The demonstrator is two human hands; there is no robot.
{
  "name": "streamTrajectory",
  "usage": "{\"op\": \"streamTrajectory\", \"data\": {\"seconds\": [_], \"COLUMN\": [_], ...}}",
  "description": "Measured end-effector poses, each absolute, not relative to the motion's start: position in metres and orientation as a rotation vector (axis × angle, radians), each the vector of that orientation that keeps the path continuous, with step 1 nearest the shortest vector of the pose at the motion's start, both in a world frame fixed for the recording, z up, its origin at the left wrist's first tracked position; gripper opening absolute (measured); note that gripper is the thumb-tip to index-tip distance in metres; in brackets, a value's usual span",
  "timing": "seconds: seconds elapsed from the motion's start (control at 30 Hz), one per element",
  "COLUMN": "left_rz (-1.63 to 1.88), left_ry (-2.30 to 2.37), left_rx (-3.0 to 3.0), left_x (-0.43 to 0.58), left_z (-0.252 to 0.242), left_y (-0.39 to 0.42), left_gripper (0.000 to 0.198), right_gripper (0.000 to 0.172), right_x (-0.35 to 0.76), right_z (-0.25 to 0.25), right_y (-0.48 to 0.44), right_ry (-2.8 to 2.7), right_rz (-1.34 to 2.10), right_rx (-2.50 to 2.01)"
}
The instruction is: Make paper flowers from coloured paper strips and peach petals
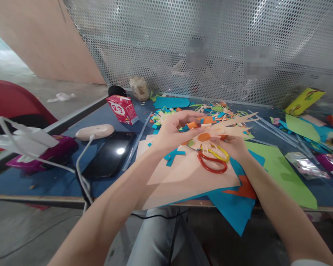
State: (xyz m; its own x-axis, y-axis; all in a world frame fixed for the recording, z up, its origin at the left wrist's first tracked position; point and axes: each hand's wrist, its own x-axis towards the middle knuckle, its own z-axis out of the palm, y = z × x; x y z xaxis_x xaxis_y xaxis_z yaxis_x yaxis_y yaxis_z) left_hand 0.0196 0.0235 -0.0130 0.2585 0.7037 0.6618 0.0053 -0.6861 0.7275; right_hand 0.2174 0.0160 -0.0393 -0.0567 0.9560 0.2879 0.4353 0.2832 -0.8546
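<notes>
Over the middle of the table, a peach paper flower [204, 137] with an orange centre and long cut strips is held up between my hands. My right hand [233, 145] grips its lower right side, fingers bent behind the paper. My left hand [174, 128] is closed at its upper left, the thumb along the edge; small orange paper pieces [208, 120] show by its fingertips. Just below lie scissors [213, 164] with one red and one yellow handle loop, their blades mostly hidden. They rest on peach paper sheets [166, 190], beside blue paper strips [172, 157].
Left are a black phone [110, 154], a white cabled device [94, 132] and a pink box [122, 109]. Green paper [280, 173] and a clear packet [306, 165] lie right. Paper scraps [218, 109] line the back, before a perforated metal panel [161, 44].
</notes>
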Motion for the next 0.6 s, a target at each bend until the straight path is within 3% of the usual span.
{"op": "streamTrajectory", "data": {"seconds": [0.33,0.6], "left_rz": [1.583,1.532], "left_ry": [0.754,0.797], "left_rx": [1.837,1.807], "left_x": [0.026,0.026], "left_z": [-0.019,-0.021], "left_y": [0.027,0.028], "left_gripper": [0.020,0.030], "right_gripper": [0.034,0.031], "right_x": [0.219,0.214], "right_z": [-0.049,-0.042], "right_y": [0.019,0.013], "right_ry": [-1.618,-1.617], "right_rz": [0.771,0.778], "right_rx": [-1.321,-1.381]}}
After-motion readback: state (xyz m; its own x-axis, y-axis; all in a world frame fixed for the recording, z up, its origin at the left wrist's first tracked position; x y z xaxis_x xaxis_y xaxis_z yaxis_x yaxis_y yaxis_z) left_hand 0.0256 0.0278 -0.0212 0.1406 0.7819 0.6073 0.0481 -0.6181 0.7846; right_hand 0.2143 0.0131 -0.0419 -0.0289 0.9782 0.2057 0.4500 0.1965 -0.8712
